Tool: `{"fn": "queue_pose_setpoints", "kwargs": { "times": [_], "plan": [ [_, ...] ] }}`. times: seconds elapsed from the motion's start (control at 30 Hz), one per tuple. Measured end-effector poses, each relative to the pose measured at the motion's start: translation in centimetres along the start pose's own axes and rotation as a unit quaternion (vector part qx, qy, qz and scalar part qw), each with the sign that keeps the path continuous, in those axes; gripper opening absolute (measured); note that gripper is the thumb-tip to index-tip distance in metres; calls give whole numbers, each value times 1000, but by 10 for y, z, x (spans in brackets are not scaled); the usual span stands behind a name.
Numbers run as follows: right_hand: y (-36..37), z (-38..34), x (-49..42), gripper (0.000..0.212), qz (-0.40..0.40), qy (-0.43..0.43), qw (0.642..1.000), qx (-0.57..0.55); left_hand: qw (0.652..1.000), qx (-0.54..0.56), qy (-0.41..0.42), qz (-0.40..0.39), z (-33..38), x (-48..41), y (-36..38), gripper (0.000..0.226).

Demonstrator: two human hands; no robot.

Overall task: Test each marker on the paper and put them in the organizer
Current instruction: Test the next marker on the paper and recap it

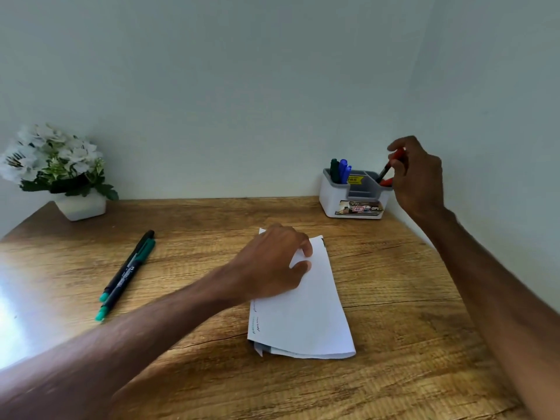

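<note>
grip of right hand (419,177) pinches red marker (397,156) at organizer (333,204); left hand (272,262) grip pinches folded paper (318,313).

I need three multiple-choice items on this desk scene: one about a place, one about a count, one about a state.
1. The organizer stands on the table: A) back right B) front left C) centre
2. Green-tipped markers lying on the table: A) one B) two C) four
3. The right hand is: A) empty B) gripping a red marker C) flat on the table
1A, near the far right corner; 2B, two lie side by side; 3B, it pinches the marker.
</note>
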State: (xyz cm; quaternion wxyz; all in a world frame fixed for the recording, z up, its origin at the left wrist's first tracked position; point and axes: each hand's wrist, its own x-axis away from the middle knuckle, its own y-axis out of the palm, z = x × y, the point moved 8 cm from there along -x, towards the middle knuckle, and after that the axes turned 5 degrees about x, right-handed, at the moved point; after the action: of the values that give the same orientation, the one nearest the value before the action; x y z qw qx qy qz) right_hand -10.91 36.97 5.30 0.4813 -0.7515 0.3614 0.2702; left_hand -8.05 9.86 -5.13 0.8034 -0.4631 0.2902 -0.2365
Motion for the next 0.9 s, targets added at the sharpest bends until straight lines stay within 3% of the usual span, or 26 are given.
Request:
{"fn": "queue_pose_setpoints", "kwargs": {
  "times": [0.3, 0.43, 0.53, 0.77, 0.9],
  "plan": [
    [-7, -9, 11, 33, 5, -24, 1000, -1, 1000, 6, 2, 9, 0, 0, 0, 29],
    [-21, -38, 28, 27, 55, -84, 995, -1, 999, 6, 9, 31, 2, 0, -8, 29],
    [-23, -88, 50, 26, 51, -156, 986, -24, 998, -3, 13, 55, 4, 5, -15, 29],
    [16, -213, 139, 28, -116, -365, 923, -32, 993, -36, 12, 108, -14, 35, -42, 22],
    [30, -243, 168, 30, -182, -414, 889, -67, 988, -89, -9, 122, -48, 72, -61, 19]
  ]
}}
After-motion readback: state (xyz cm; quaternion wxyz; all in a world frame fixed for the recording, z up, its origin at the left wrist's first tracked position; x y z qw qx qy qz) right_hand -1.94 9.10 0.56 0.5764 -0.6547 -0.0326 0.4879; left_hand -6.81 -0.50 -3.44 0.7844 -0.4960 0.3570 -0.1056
